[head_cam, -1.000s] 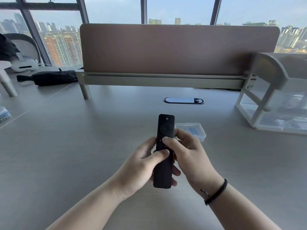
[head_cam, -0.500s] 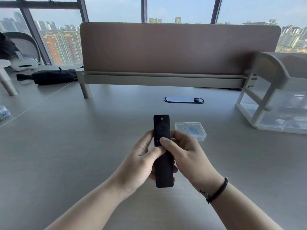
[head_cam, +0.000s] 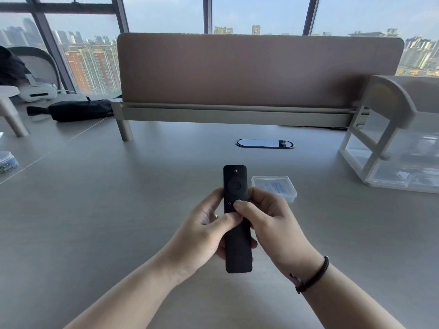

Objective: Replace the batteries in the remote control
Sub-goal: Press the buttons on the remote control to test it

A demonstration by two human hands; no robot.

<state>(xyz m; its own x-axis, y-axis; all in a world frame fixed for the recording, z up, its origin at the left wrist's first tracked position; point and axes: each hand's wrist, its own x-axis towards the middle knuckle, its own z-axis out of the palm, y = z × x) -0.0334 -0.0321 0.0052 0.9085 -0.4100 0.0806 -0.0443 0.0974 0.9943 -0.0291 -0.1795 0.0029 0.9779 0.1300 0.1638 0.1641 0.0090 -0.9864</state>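
Note:
A slim black remote control [head_cam: 237, 248] is held upright above the grey desk [head_cam: 118, 210], button side facing me. My left hand [head_cam: 202, 236] grips its middle from the left, thumb across the front. From the right, my right hand [head_cam: 270, 224] grips it too, with the thumb pressed on the front beside the left thumb. The remote's back is hidden. Just behind my right hand a small clear plastic box [head_cam: 276, 186] with blue contents lies on the desk.
A brown divider panel [head_cam: 259, 70] spans the desk's far side, with an oval cable port [head_cam: 264, 143] before it. A white drawer organiser [head_cam: 401, 148] stands at the right. At the far left lie a black pouch [head_cam: 76, 110] and a white headset [head_cam: 38, 92].
The remote has turned from tilted to nearly straight upright and shifted slightly. Both thumbs have moved closer together on its front.

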